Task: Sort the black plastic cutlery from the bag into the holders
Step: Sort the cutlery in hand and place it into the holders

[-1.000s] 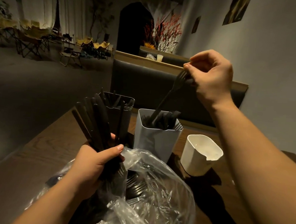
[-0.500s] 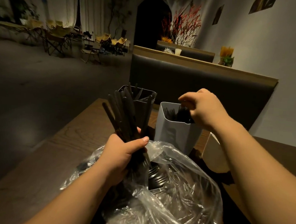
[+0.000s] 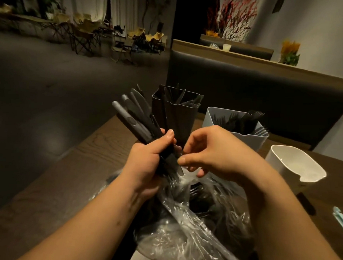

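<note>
— While the left hand (image 3: 150, 160) grips a thick bundle (image 3: 135, 117) of black cutlery near its lower end, handles fanned up and away, the head camera has the right hand (image 3: 211, 152) in close at the bundle's bottom, thumb and fingers curled toward it.

— Has it got a piece?

— Can't tell. The thumb tip looks to be touching the bundle, but a pinch isn't visible. My read is that the left is serving as a rack, so the right can pull pieces off one at a time and check the type.

— Where's the rest of the stock?

— In the clear plastic bag (image 3: 190, 231) right under both wrists, mouth open, with more dark pieces inside.

— And the holders?

— Three, beyond the hands on the wooden bench (image 3: 63, 179). There's a dark holder (image 3: 177, 114) just behind the bundle with thin pieces poking up. A grey holder (image 3: 246, 137) to its right is packed with forks (image 3: 245, 120). A white holder (image 3: 296, 167) sits further right, its pale inside on show.

— Anything in the way?

— The fanned handles stand in front of the dark holder, so a reach there would likely go over or round them. The bag's crumpled plastic sits just below the fingers and could snag. On the right a dark stick (image 3: 306, 204) lies on the bench, with a pale blue item (image 3: 341, 220) cut off at the edge. A padded seat back (image 3: 249, 84) closes off the far side.
</note>
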A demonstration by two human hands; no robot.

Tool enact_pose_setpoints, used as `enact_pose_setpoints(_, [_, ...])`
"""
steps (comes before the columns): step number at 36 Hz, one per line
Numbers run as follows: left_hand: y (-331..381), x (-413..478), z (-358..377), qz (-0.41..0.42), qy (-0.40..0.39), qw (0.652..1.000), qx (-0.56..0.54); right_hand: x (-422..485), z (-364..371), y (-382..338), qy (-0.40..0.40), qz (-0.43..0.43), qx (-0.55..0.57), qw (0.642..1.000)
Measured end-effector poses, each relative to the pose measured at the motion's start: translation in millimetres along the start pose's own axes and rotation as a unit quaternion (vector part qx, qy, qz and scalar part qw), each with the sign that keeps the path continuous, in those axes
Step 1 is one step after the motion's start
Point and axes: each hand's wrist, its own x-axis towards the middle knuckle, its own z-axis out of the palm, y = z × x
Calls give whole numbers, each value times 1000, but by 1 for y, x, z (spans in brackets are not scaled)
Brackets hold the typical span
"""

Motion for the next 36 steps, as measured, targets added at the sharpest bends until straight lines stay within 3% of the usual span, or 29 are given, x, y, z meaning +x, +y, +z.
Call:
enact_pose_setpoints(3, [1, 1, 0, -8, -3, 1000, -21, 7, 1, 4, 34, -17, -4, 999])
enact_pose_setpoints(7, [2, 5, 0, -19, 15, 997, -72, 9, -8, 7, 89, -39, 153, 983])
enact_pose_setpoints(12, [3, 5, -1, -26, 30, 996, -86, -1, -23, 5, 82, -60, 257, 961])
enact_pose_setpoints(20, [2, 6, -3, -17, 61, 994, -90, 2, -8, 9, 110, -57, 172, 977])
enact_pose_setpoints(26, [1, 5, -1, -9, 71, 994, -78, 7, -2, 10, 190, -57, 215, 956])
enact_pose_setpoints(36, [6, -1, 2, -39, 60, 996, -60, 6, 2, 9, 105, -20, 255, 961])
